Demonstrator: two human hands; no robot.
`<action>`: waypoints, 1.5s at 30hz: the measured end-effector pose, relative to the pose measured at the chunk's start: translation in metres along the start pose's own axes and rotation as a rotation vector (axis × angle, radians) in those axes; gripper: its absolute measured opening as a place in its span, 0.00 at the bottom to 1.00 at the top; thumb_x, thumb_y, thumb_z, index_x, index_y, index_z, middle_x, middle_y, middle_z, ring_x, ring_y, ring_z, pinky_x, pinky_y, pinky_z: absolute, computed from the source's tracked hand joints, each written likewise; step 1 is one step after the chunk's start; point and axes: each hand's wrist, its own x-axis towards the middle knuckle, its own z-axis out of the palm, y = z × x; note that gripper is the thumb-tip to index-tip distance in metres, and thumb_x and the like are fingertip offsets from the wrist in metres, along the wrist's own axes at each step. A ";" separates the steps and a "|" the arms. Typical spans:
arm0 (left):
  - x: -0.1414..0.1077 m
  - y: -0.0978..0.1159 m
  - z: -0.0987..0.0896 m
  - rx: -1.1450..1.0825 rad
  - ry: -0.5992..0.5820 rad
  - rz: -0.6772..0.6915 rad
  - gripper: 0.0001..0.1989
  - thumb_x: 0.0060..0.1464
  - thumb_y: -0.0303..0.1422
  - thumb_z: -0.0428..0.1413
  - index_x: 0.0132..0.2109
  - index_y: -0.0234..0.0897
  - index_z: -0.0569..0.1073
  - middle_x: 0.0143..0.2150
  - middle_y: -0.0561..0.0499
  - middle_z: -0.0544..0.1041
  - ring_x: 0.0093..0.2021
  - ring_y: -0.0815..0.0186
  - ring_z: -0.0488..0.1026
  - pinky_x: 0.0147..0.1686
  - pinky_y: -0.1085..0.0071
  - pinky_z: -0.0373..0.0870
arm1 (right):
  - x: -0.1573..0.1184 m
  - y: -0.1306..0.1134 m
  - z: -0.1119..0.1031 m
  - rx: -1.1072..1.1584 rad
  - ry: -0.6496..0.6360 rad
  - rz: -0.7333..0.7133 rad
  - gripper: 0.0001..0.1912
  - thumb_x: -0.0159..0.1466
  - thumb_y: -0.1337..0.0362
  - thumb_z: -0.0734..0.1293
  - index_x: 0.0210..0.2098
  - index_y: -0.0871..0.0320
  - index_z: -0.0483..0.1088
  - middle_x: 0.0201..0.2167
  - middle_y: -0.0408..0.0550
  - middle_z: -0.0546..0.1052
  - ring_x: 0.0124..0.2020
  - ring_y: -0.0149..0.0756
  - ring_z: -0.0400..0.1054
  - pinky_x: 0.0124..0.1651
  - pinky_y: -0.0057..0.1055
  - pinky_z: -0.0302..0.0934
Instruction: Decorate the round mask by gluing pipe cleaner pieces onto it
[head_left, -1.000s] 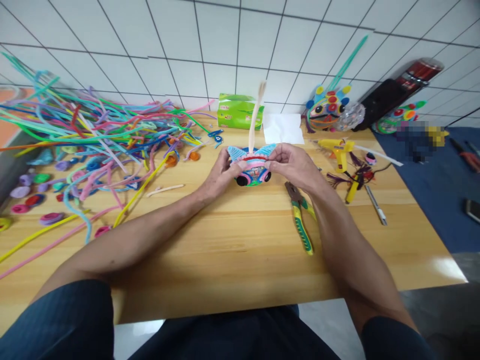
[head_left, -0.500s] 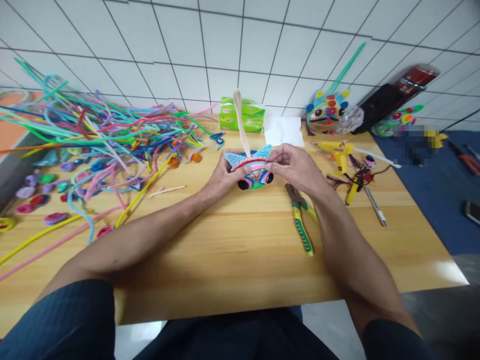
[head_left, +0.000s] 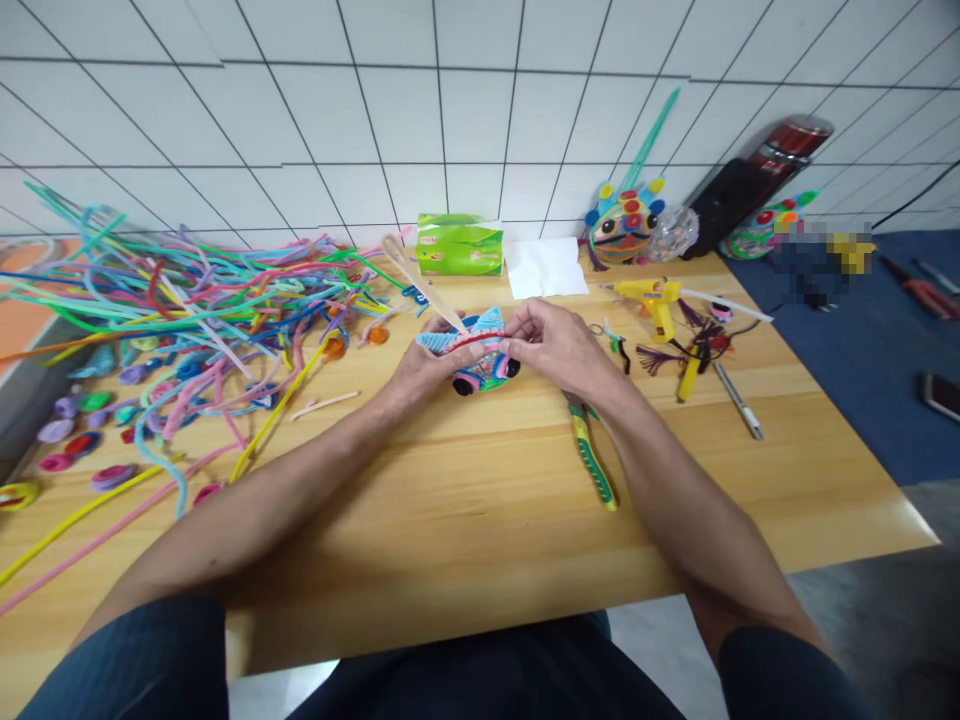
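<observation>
Left hand [head_left: 431, 365] and right hand [head_left: 551, 345] both grip the colourful eared figure [head_left: 486, 350], thumbs pressing its front, held over the wooden table [head_left: 450, 540]! Pliers [head_left: 590, 455] lie just beside the right forearm; pipe cleaners [head_left: 202, 290] sprawl leftward; the yellow glue gun [head_left: 654, 303] rests rightward.

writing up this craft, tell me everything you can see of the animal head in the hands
The animal head looks fuzzy, like pipe cleaners: light blue pointed ears, a red band, pink-ringed black eyes, green lower edge. A pale strip sticks up from behind, leaning left. Tilted, left side lower, it is held by the left hand and right hand, whose fingers partly hide it.
</observation>
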 end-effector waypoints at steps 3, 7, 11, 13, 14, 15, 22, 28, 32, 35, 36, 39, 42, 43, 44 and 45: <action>-0.001 0.000 0.003 0.032 0.031 0.006 0.35 0.48 0.48 0.74 0.57 0.39 0.73 0.52 0.46 0.82 0.48 0.57 0.81 0.47 0.60 0.79 | 0.000 0.001 -0.005 0.021 -0.045 -0.001 0.08 0.59 0.63 0.75 0.37 0.53 0.73 0.32 0.43 0.80 0.33 0.36 0.74 0.36 0.34 0.67; -0.001 -0.004 0.000 0.079 0.065 0.006 0.35 0.49 0.48 0.73 0.59 0.39 0.73 0.53 0.45 0.82 0.50 0.56 0.81 0.48 0.60 0.80 | 0.002 0.003 -0.016 0.011 -0.088 0.023 0.08 0.59 0.63 0.76 0.36 0.53 0.75 0.34 0.44 0.82 0.36 0.38 0.75 0.40 0.35 0.68; -0.002 -0.009 -0.002 0.071 0.070 0.015 0.31 0.51 0.48 0.72 0.58 0.41 0.75 0.53 0.46 0.83 0.49 0.55 0.82 0.48 0.58 0.81 | 0.001 -0.002 -0.020 -0.059 -0.107 0.039 0.05 0.62 0.60 0.74 0.35 0.53 0.76 0.32 0.44 0.82 0.35 0.38 0.74 0.37 0.34 0.64; -0.002 -0.011 -0.002 0.043 0.060 0.031 0.28 0.54 0.47 0.71 0.57 0.41 0.75 0.55 0.46 0.83 0.50 0.55 0.82 0.50 0.57 0.81 | -0.001 -0.007 -0.019 -0.100 -0.117 0.035 0.05 0.63 0.60 0.72 0.33 0.54 0.76 0.30 0.43 0.81 0.34 0.37 0.72 0.35 0.33 0.61; -0.002 -0.013 -0.002 0.043 0.058 0.044 0.27 0.55 0.47 0.70 0.56 0.42 0.76 0.55 0.46 0.83 0.51 0.56 0.82 0.52 0.57 0.80 | -0.002 -0.010 -0.017 -0.112 -0.119 0.032 0.05 0.64 0.60 0.72 0.33 0.54 0.76 0.30 0.42 0.81 0.33 0.36 0.71 0.35 0.32 0.59; -0.002 -0.014 -0.002 0.051 0.059 0.058 0.26 0.56 0.46 0.70 0.56 0.42 0.76 0.56 0.46 0.82 0.52 0.56 0.82 0.53 0.57 0.80 | -0.003 -0.013 -0.016 -0.120 -0.118 0.030 0.05 0.63 0.60 0.72 0.32 0.54 0.76 0.29 0.42 0.80 0.32 0.35 0.71 0.34 0.32 0.59; -0.005 -0.015 -0.001 0.091 0.046 0.097 0.29 0.55 0.46 0.71 0.59 0.43 0.74 0.53 0.47 0.83 0.53 0.54 0.81 0.53 0.58 0.80 | -0.008 -0.024 -0.006 -0.208 -0.037 0.025 0.06 0.59 0.69 0.71 0.25 0.54 0.75 0.24 0.40 0.78 0.28 0.32 0.67 0.33 0.32 0.55; -0.008 -0.010 0.005 0.117 0.097 0.110 0.33 0.52 0.48 0.72 0.60 0.44 0.72 0.55 0.46 0.81 0.55 0.53 0.80 0.56 0.55 0.79 | -0.005 -0.021 0.004 -0.212 0.033 0.094 0.09 0.57 0.65 0.74 0.23 0.54 0.72 0.21 0.41 0.74 0.27 0.34 0.64 0.33 0.34 0.52; -0.008 -0.013 0.007 0.113 0.117 0.127 0.34 0.51 0.50 0.72 0.60 0.43 0.71 0.54 0.46 0.81 0.54 0.53 0.80 0.55 0.56 0.78 | -0.007 -0.024 0.009 -0.291 0.075 0.065 0.09 0.57 0.66 0.73 0.23 0.54 0.71 0.22 0.42 0.73 0.28 0.35 0.63 0.35 0.35 0.52; -0.010 -0.017 0.009 0.107 0.149 0.136 0.35 0.51 0.50 0.72 0.60 0.42 0.71 0.53 0.46 0.81 0.53 0.54 0.80 0.54 0.57 0.79 | -0.009 -0.026 0.013 -0.388 0.117 0.028 0.06 0.57 0.67 0.71 0.25 0.54 0.70 0.23 0.41 0.74 0.28 0.35 0.64 0.35 0.34 0.52; -0.011 -0.018 0.010 0.102 0.160 0.139 0.35 0.51 0.50 0.72 0.60 0.42 0.71 0.54 0.45 0.81 0.54 0.54 0.80 0.55 0.57 0.79 | -0.011 -0.026 0.015 -0.426 0.134 0.013 0.05 0.57 0.67 0.70 0.26 0.54 0.70 0.24 0.42 0.74 0.29 0.35 0.64 0.35 0.34 0.53; -0.016 -0.020 0.015 0.084 0.184 0.139 0.35 0.53 0.51 0.70 0.61 0.41 0.70 0.55 0.44 0.81 0.54 0.54 0.81 0.54 0.58 0.81 | -0.015 -0.026 0.024 -0.586 0.201 -0.044 0.02 0.57 0.68 0.67 0.29 0.54 0.70 0.28 0.43 0.76 0.32 0.37 0.67 0.37 0.34 0.55; -0.021 -0.020 0.020 0.066 0.208 0.111 0.36 0.52 0.52 0.70 0.61 0.41 0.69 0.55 0.44 0.81 0.52 0.54 0.82 0.50 0.58 0.83 | -0.020 -0.028 0.032 -0.779 0.254 -0.095 0.02 0.58 0.67 0.65 0.30 0.54 0.70 0.30 0.47 0.78 0.34 0.40 0.68 0.40 0.37 0.55; -0.022 -0.020 0.021 0.058 0.214 0.104 0.37 0.52 0.52 0.70 0.61 0.41 0.69 0.55 0.44 0.81 0.51 0.54 0.82 0.49 0.59 0.84 | -0.021 -0.028 0.035 -0.835 0.262 -0.103 0.02 0.58 0.67 0.65 0.31 0.54 0.70 0.30 0.48 0.78 0.34 0.41 0.68 0.40 0.37 0.55; -0.023 -0.020 0.022 0.050 0.217 0.104 0.37 0.52 0.52 0.71 0.61 0.41 0.69 0.55 0.44 0.81 0.51 0.55 0.82 0.49 0.59 0.84 | -0.022 -0.028 0.037 -0.883 0.266 -0.105 0.03 0.59 0.66 0.64 0.31 0.54 0.70 0.30 0.49 0.78 0.35 0.42 0.68 0.41 0.38 0.55; -0.023 -0.020 0.023 0.042 0.219 0.109 0.37 0.52 0.51 0.71 0.62 0.41 0.69 0.55 0.44 0.81 0.51 0.55 0.82 0.50 0.59 0.84 | -0.022 -0.028 0.038 -0.922 0.267 -0.105 0.03 0.59 0.66 0.64 0.31 0.55 0.70 0.30 0.50 0.78 0.35 0.43 0.68 0.41 0.38 0.55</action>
